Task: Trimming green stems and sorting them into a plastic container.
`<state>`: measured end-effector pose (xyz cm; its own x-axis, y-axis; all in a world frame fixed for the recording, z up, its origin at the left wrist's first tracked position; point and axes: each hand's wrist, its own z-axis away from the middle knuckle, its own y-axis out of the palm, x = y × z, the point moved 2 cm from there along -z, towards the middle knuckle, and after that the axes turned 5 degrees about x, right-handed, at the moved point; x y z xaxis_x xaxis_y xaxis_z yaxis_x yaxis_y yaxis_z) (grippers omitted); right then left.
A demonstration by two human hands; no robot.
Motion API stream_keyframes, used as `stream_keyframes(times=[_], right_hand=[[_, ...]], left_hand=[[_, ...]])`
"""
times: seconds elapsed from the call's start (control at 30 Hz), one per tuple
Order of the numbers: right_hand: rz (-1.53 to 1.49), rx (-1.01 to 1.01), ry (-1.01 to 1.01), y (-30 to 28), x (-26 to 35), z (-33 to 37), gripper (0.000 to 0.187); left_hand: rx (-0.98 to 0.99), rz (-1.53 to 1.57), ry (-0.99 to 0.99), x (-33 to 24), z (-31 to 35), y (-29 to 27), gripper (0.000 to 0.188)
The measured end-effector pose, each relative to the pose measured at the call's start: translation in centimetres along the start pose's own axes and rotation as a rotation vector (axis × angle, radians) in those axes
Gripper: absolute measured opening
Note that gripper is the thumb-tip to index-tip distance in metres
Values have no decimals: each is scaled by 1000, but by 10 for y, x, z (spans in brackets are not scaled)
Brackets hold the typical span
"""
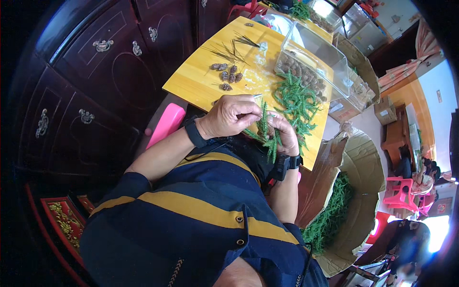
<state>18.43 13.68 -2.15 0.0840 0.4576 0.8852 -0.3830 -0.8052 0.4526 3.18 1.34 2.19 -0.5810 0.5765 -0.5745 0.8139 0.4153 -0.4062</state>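
Observation:
My left hand (232, 115) is closed in a pinch at the top of a green artificial pine sprig (263, 119), over the near edge of the yellow table. Beside it, my right hand (284, 133) curls round the lower part of the same greenery, where a brown pine cone appears partly covered by fingers and needles. The fingertips nearly meet, and what lies exactly between them is too small to make out. A heap of green sprigs (296, 103) lies just beyond my right hand. Several loose pine cones (225, 76) sit on the table past my left hand.
Thin dark wire stems (229, 51) lie farther back on the table (196, 79). A clear plastic bin (330, 62) of pine cones stands at the right. An open cardboard box (366, 167) of greenery is at my right, a pink chair (165, 124) at my left, beside dark cabinets (95, 71).

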Motion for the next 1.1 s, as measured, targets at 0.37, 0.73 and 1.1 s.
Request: stream_keyframes(times=[0.37,0.73,1.1], right_hand=[[473,-149,-499,17,15,-1,56],[739,-39,-206,14,6,-5,42],[11,75,2,-15,-13,-9,40]], left_hand=[[-92,-78,-327,19,6,-9,7],[8,176,-478,32,11,-4,6],[46,344,-505,26,8,-1,8]])
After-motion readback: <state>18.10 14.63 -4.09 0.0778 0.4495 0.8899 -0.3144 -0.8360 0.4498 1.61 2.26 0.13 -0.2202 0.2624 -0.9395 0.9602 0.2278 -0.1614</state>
